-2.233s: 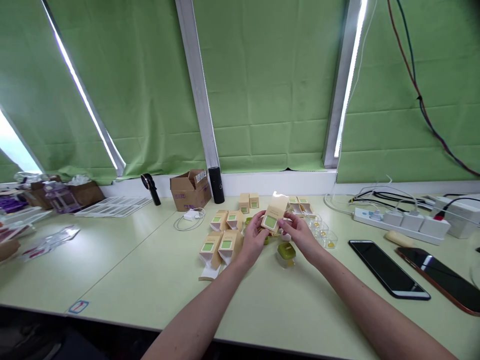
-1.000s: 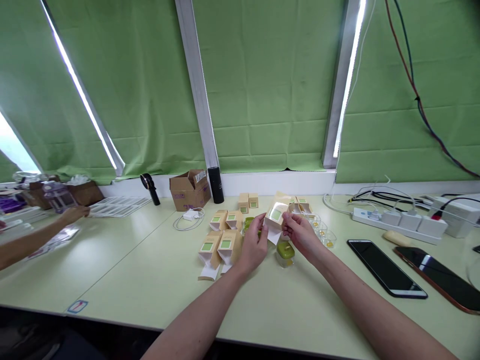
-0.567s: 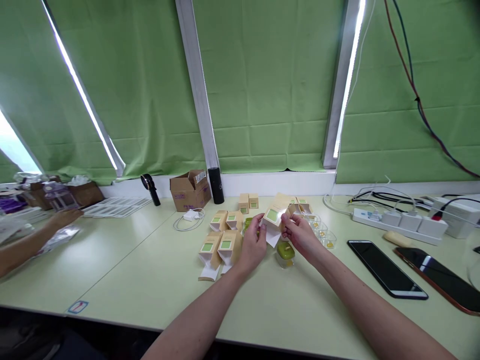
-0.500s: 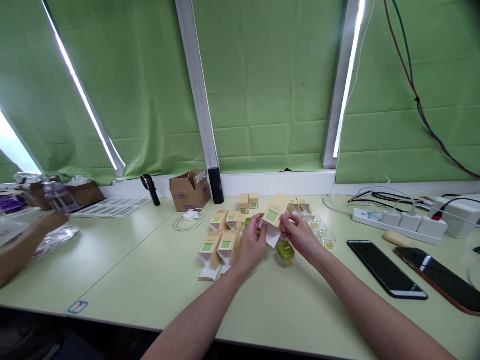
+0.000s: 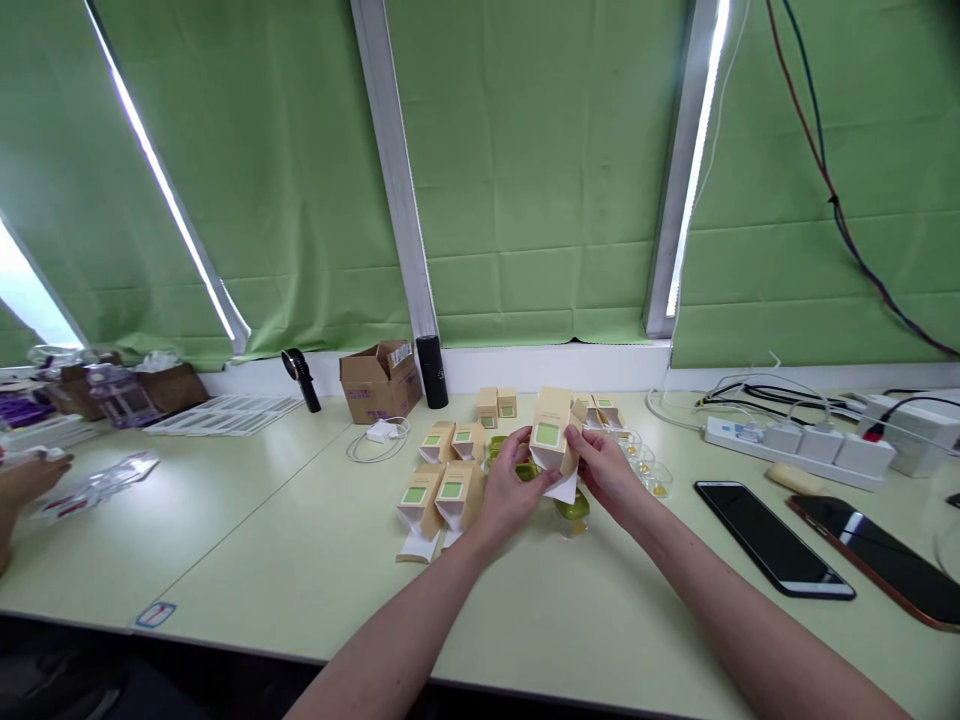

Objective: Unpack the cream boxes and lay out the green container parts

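Note:
A small kraft-paper box with a green label and a white inner flap hanging down is held between my two hands. My left hand is closed on its lower left side, the thumb by the flap. On the right edge, my right hand pinches the box. Just below it stands a clear cup with a green lid, partly hidden by the flap. Left of my hands, several like boxes stand with their front flaps open. Other green things show partly behind my left hand.
Clear cups and more boxes stand behind my right hand. Two phones and a power strip lie on the right. A carton and a black cylinder stand at the back. Another person's hand is far left.
The box has turned more upright in my hands and moved slightly right, its flap now partly covering the green-lidded cup. The other person's hand has drawn back to the left.

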`<state>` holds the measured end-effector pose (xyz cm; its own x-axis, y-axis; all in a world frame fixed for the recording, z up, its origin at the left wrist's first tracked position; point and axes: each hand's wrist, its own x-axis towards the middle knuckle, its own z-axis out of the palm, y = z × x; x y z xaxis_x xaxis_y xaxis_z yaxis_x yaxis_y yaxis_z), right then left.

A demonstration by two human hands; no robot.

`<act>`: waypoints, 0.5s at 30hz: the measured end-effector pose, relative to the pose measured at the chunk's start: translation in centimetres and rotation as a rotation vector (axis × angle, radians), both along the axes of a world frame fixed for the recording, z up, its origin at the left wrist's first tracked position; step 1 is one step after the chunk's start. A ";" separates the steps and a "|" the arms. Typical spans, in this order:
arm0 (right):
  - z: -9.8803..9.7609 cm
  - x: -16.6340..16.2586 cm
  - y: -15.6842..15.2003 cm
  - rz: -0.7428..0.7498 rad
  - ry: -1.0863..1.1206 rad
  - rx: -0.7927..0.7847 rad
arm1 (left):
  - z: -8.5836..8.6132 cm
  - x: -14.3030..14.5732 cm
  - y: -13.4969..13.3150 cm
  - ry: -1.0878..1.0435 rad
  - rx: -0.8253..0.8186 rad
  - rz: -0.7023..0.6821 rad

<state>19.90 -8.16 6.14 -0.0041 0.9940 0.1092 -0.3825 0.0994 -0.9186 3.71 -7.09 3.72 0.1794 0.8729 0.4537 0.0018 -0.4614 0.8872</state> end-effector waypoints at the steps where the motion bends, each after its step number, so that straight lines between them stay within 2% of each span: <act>1: 0.0 0.0 0.0 -0.001 0.000 -0.003 | 0.0 -0.1 0.0 -0.001 0.000 -0.011; 10: 0.2 0.1 -0.1 -0.063 0.007 -0.006 | 0.6 -0.9 -0.2 -0.103 0.032 -0.190; 15: -0.3 0.2 0.3 -0.151 0.007 -0.002 | 0.4 -0.7 0.0 -0.139 0.007 -0.179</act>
